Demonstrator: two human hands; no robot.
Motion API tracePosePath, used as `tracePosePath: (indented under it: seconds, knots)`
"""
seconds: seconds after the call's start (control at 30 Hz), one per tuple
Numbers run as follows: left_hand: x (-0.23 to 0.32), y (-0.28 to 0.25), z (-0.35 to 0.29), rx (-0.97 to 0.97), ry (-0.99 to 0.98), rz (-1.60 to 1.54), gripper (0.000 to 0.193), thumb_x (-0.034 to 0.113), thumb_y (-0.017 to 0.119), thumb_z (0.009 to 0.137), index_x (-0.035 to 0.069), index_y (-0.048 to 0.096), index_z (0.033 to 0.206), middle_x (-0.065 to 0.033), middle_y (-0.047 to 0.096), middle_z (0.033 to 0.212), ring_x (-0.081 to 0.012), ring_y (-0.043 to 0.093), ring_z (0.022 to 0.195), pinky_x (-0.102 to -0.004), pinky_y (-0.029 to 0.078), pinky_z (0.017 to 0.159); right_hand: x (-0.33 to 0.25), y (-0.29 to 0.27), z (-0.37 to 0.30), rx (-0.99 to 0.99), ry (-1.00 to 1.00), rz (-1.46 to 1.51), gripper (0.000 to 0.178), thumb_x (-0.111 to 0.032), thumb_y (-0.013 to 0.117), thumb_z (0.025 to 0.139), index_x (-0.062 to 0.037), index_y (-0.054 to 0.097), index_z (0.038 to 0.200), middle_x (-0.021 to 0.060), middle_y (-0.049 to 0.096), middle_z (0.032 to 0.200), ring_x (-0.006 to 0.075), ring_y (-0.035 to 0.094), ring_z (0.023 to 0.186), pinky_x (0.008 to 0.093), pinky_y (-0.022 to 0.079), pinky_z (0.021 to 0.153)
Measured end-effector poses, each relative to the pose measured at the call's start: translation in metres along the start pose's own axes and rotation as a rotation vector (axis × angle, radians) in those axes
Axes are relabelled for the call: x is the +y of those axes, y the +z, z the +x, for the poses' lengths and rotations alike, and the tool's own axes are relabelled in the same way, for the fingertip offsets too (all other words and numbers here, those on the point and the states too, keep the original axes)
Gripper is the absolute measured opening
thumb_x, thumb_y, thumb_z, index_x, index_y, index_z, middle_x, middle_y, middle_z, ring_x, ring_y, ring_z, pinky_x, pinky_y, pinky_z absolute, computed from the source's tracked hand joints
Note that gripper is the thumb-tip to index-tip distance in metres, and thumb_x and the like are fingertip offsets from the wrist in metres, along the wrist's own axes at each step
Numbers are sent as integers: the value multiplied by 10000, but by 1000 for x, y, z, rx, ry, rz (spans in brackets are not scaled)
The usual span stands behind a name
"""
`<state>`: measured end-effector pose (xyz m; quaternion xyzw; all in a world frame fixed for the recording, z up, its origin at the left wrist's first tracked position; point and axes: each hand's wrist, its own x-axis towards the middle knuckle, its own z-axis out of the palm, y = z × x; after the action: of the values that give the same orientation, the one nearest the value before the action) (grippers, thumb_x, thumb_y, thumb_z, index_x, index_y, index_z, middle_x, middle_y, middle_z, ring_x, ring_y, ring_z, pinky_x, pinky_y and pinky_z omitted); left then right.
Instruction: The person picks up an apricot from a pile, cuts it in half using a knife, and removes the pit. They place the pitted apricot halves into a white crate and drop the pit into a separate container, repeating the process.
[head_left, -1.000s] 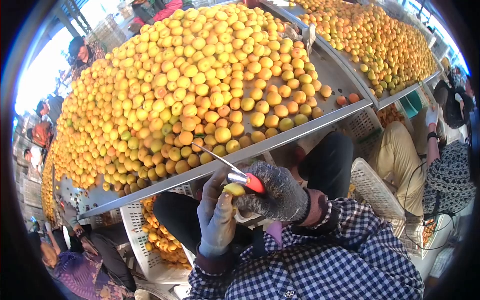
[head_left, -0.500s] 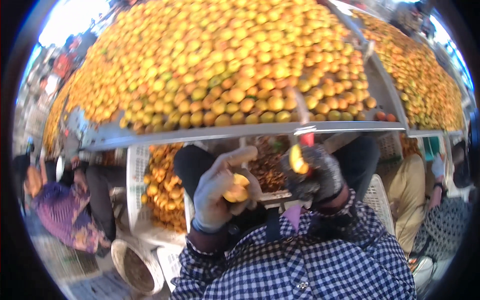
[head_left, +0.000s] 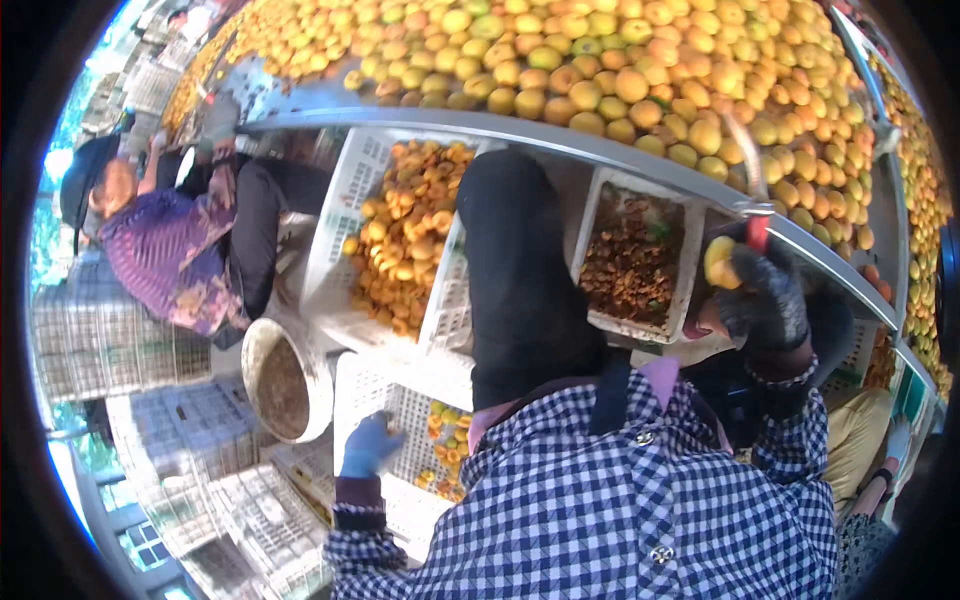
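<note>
My right hand point(head_left: 768, 305), in a dark glove, grips a knife point(head_left: 757, 230) by its red handle, blade pointing up at the metal table's edge. A yellow apricot point(head_left: 720, 262) is held against the fingers of the same hand. Off to the left, my gloved left hand point(head_left: 371, 445) is over a white plastic crate point(head_left: 400, 378) that has some apricot pieces point(head_left: 448, 445) in it. Its fingers look apart, and I see nothing in them.
Heaped whole apricots point(head_left: 560, 60) cover the metal table point(head_left: 480, 122) ahead. Below it stand a crate of split apricots point(head_left: 405, 230) and a bin of brown scraps point(head_left: 635, 265). A white bucket point(head_left: 288, 380) sits near a person in purple point(head_left: 170, 255); another person's leg point(head_left: 855, 430) is at right.
My left hand has gone from the chest-front, where it held apricot pieces, down left to the white crate, and no longer shows them. The view has turned left; the right hand still holds knife and apricot.
</note>
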<state>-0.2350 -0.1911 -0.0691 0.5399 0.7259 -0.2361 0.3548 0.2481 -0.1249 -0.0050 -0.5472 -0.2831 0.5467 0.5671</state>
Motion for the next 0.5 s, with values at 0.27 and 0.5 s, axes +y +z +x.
tracePosePath:
  seconds: [0.27,0.5]
  knots:
    - [174,-74,-20,347,807,-673,469,206,569,820,-58,462,1192,-175,506,1205,-246,471,1141,-343,350,971,-8,0,-21,-137,107,71,277,-146,622,815,11,548,1031,68,619,723,86,509,408,181,395,352]
    - [321,-57,-26,-403,1336,-859,556,306,444,868,-57,378,1284,-165,456,1278,-209,436,1155,-315,304,985,-15,8,-44,-222,238,171,320,-121,660,811,3,553,1086,58,615,904,114,584,796,254,489,682]
